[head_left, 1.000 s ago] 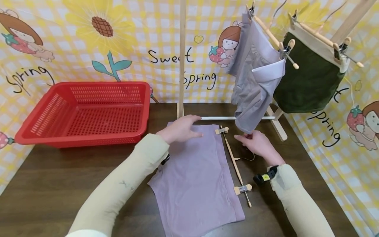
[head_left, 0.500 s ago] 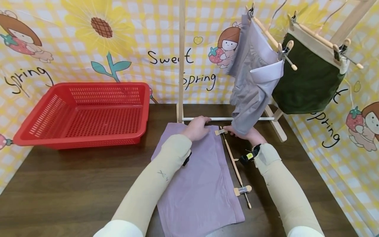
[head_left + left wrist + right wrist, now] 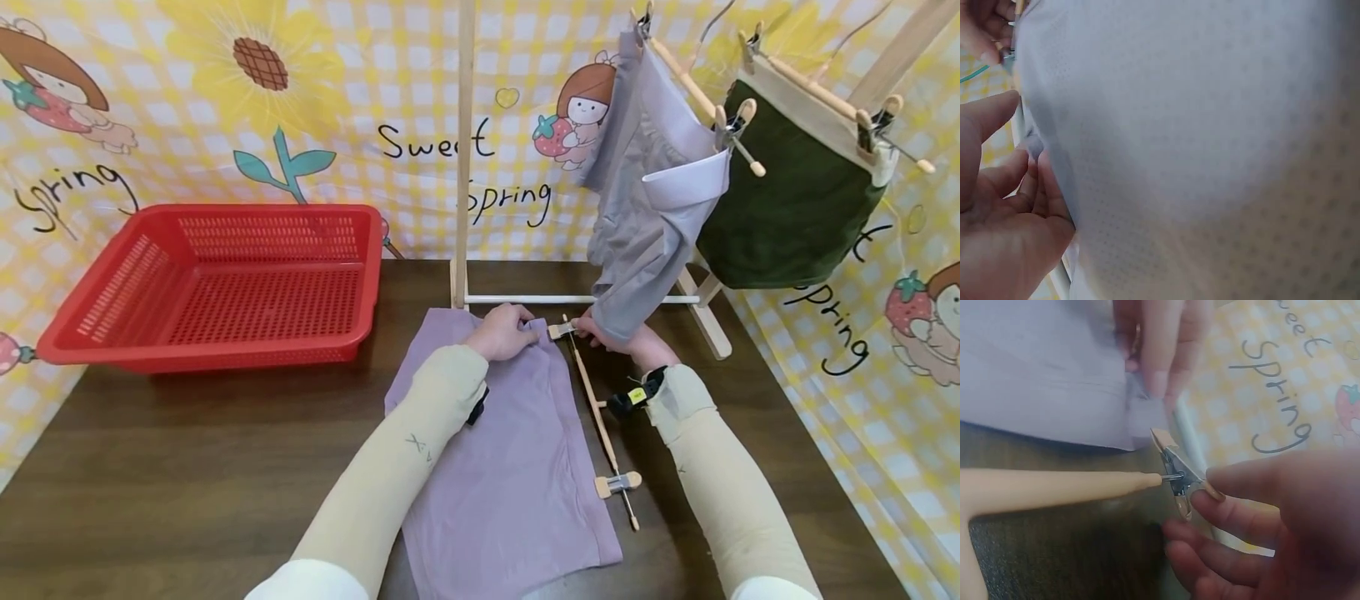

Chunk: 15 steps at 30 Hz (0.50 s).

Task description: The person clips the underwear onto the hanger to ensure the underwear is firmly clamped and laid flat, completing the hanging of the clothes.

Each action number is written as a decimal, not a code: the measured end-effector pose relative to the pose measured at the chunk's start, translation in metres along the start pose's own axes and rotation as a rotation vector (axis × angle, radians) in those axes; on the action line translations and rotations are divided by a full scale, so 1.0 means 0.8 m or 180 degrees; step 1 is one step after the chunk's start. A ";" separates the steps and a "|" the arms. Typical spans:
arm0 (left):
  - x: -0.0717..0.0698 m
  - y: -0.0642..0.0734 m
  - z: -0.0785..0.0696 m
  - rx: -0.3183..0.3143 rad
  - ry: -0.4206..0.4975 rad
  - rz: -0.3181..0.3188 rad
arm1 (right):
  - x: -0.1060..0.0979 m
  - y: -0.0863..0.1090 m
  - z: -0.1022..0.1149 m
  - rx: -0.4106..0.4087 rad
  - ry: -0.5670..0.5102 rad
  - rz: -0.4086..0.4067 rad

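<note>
Lavender cloth shorts [image 3: 517, 467] lie flat on the brown table. My left hand [image 3: 501, 333] pinches their far right corner, and the left wrist view shows a bit of the fabric [image 3: 1034, 147] between thumb and fingers. Alongside the shorts' right edge lies a wooden hanger [image 3: 588, 383] with a clip at each end. At its far end my right hand [image 3: 639, 346] pinches the handle of a clip [image 3: 1175, 472]. That clip's tip stands close to the held corner; whether they touch I cannot tell. The near clip [image 3: 617, 483] sits beside the shorts' lower edge, unheld.
A red plastic basket [image 3: 360, 333] stands at the back left. On a wooden rack [image 3: 462, 167] hang grey shorts [image 3: 645, 225] and a dark green garment [image 3: 795, 200], clipped to hangers. The grey shorts hang down over my right hand and partly hide it.
My left hand has moved right along the shorts' far edge and now pinches their corner. My right hand has moved left from the hanger's hook area to the far clip.
</note>
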State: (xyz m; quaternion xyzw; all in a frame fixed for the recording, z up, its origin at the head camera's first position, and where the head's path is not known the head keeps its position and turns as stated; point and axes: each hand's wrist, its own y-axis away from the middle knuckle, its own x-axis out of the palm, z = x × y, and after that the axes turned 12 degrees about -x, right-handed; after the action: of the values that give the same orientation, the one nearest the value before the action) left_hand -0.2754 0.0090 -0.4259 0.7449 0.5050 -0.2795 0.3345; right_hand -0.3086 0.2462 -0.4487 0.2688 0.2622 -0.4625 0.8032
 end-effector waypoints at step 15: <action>-0.003 0.001 0.000 0.0182 0.0019 -0.0344 | -0.020 0.056 0.085 0.0397 -0.1375 0.0091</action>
State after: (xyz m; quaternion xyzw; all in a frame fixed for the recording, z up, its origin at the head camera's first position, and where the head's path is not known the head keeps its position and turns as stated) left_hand -0.2753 0.0072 -0.4240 0.7267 0.5373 -0.3092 0.2960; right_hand -0.2640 0.2290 -0.3804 0.2163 0.0512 -0.5132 0.8290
